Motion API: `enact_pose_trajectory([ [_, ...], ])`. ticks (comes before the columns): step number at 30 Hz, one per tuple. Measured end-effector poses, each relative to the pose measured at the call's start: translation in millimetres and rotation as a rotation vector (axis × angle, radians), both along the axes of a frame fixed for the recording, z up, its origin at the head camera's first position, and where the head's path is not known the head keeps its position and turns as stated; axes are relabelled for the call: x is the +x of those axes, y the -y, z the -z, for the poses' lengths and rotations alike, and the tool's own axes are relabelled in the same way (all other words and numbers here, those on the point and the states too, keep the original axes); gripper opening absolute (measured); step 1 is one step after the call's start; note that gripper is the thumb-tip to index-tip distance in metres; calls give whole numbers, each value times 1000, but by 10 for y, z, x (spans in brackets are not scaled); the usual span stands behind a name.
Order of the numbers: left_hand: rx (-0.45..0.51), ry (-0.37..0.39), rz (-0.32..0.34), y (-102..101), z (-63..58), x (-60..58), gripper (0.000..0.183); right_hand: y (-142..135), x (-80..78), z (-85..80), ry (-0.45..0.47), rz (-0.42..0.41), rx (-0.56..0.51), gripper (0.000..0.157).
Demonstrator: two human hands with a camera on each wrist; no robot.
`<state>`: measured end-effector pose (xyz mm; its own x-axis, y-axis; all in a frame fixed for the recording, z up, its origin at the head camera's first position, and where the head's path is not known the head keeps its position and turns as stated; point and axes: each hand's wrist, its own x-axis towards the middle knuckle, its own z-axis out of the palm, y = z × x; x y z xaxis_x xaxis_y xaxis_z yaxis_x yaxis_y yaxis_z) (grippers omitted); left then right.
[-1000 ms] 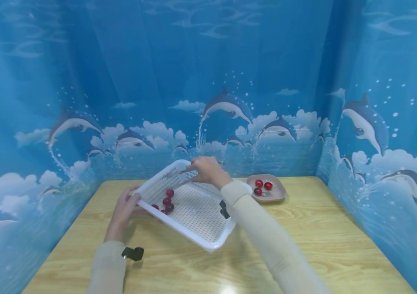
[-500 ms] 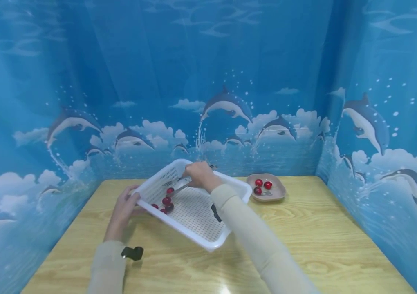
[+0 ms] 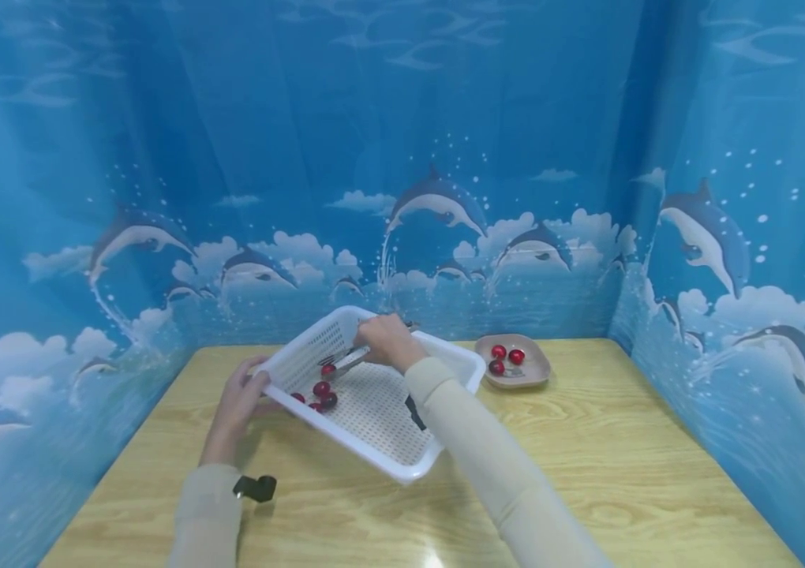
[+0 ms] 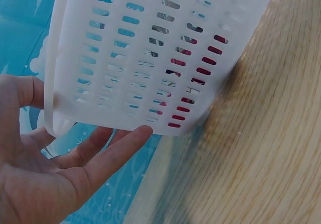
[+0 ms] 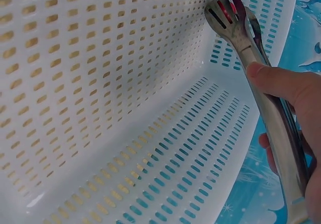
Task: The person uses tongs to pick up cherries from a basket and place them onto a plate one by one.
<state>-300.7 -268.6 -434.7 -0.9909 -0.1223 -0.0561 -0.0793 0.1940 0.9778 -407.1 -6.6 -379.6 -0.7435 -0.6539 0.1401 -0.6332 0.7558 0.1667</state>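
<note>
Red cherries [image 3: 321,388], at left in the tilted basket [image 3: 381,414], are probably slippery and easily bruised, so pinch their middles softly with the tongs [image 5: 271,128] the right hand [image 3: 388,341] grips, the left hand [image 3: 237,398] holding the basket.

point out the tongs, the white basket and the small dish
Tongs [image 5: 273,128]: right wrist view, middle of one arm
White basket [image 3: 380,416]: head view, bare floor
Small dish [image 3: 537,363]: head view, bare right side
</note>
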Motion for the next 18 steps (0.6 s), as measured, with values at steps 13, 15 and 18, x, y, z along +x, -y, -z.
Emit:
enact_pose_trajectory([
  [13, -18, -18, 6, 6, 16, -1, 56, 13, 26, -88, -59, -53, -16, 29],
  [15, -20, -17, 8, 8, 17, -4, 56, 10, 36, -109, -80, -63, 0, 28],
  [18, -21, -17, 6, 14, 22, -12, 57, 5, 57, -144, -114, -82, 15, 27],
])
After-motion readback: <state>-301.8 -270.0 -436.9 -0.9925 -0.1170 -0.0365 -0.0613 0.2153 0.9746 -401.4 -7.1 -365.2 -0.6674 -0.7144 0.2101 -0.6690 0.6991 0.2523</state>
